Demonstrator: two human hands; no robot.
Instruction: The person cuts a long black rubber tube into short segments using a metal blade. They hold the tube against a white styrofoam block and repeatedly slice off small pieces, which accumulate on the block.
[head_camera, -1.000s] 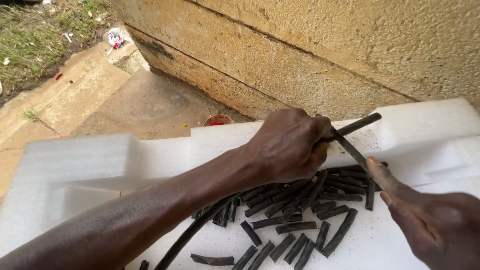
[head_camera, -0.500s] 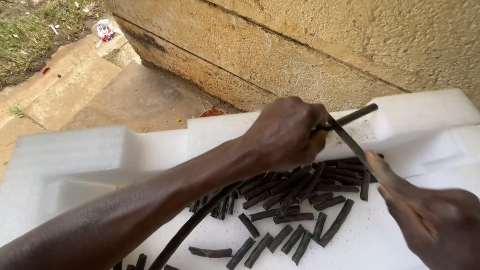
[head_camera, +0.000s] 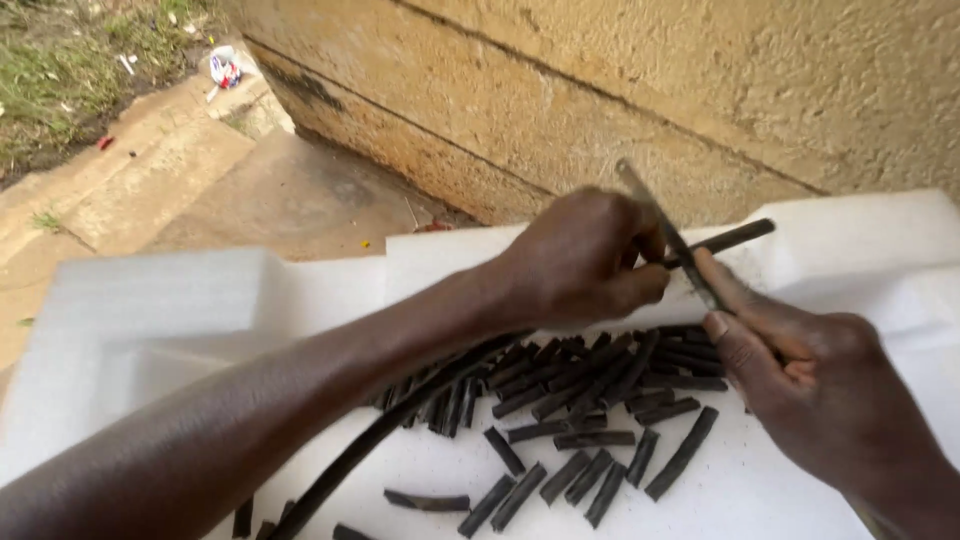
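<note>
The left hand is closing its fingers around a long black tube, gripping it so that a short end is sticking out to the right past the knuckles, above the far part of the white foam slab. The rest of the tube is running back under the left forearm and trailing down across the foam towards the near edge. The right hand is grasping a thin metal blade, the index finger lying along its back, and the blade is slanting up and away so that it is crossing the tube just beside the left fingertips; the blade is touching the tube there, though whether it is biting into it cannot be told. Both hands are hovering above the foam slab rather than resting on it. On the foam, directly beneath the hands, a pile of cut black pieces is lying in a loose heap, most of them short and straight, many touching or overlapping. Nearer the front edge of the foam, a few pieces are lying apart from the heap, among them one longer piece set at a slant just beside the right hand and one slightly curved piece lying alone. Beyond the far edge of the foam a rough plastered wall is rising, and to the left of the foam a concrete step is leading towards a strip of grass, where a small crumpled wrapper is lying well apart from the foam.
</note>
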